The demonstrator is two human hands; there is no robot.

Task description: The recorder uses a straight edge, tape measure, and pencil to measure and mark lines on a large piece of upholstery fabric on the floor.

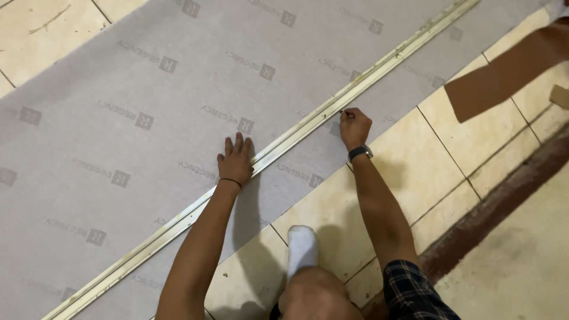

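Down on the floor, two hands work along a long metal straightedge laid across a grey sheet

Flat and released, the left hand presses palm-down with fingers together on the grey sheet, its edge touching the pale metal straightedge; the right hand, wearing a dark wristwatch, is clenched around something thin and dark, too small to identify, with its tip at the straightedge's near side. Both forearms stretch forward, the left with a thin dark band at the wrist. Matte and printed with repeating marks, the sheet lies over glossy cream floor tiles. A white-socked foot and a knee sit between the arms, checked shorts beside them; a brown cardboard-like strip lies well apart at the upper right
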